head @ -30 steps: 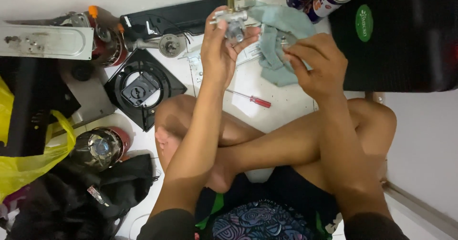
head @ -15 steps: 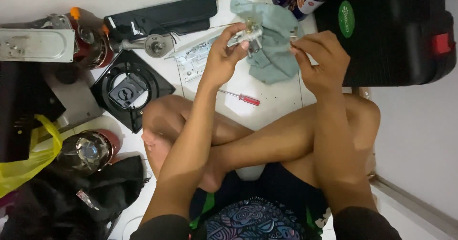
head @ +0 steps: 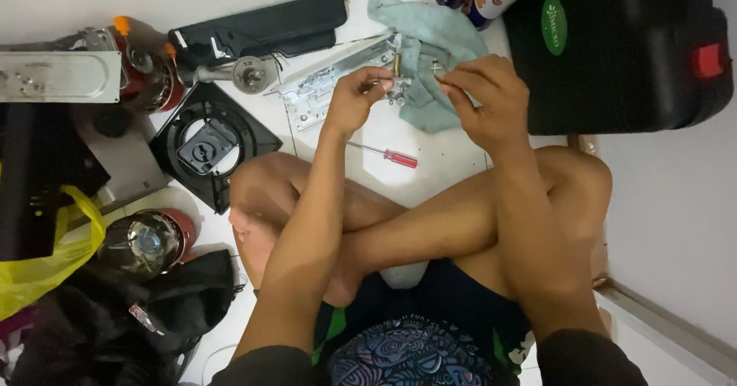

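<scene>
We sit cross-legged on the white floor and hold a small silver metal valve part with a brass stem up between both hands. Our left hand is at 9 o'clock of the part, and its fingers are closed on its side. Our right hand is at 3 o'clock, with its fingers pinched shut near a tiny metal piece beside the part; we cannot tell if they touch the part itself. The brass stem sticks up toward 12 o'clock, above the fingertips. A crumpled pale green cloth lies just behind the part. A red-handled screwdriver lies on the floor at 6 o'clock of the hands. A black plastic case sits at 3 o'clock.
</scene>
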